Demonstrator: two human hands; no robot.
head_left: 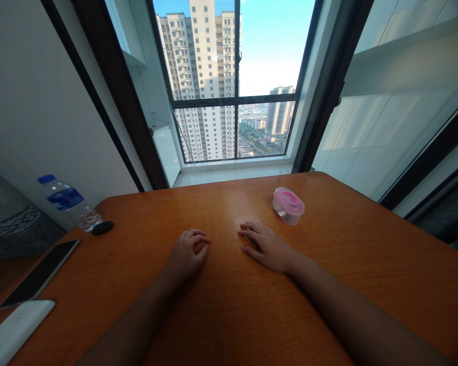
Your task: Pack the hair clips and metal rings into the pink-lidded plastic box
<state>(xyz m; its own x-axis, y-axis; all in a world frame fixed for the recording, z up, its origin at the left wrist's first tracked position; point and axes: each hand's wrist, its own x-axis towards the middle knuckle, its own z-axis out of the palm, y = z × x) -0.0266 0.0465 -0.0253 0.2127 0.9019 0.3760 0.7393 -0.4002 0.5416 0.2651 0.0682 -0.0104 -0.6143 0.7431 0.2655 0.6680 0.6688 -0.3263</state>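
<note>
We have both hands down on the brown table (366, 244). Our left hand (187, 254) lies just left of the middle of the picture. Its fingers are curled in like a loose fist, and there is nothing in it. Our right hand (267, 246) lies just right of the middle, palm down and flat, with the fingers stretched out. It holds nothing too. The two hands are near each other but do not touch.

A little box (288, 206) with a pink lid sits on the table, up and to the right of our right hand. It is near the hand, but not touching.

At the left edge of the picture stands a water bottle (68, 203) with a blue cap. A small black thing (102, 227) lies just beside it. Lower left, a dark phone (40, 273) lies flat, and a white thing (15, 330) lies just below it in the corner.
</note>
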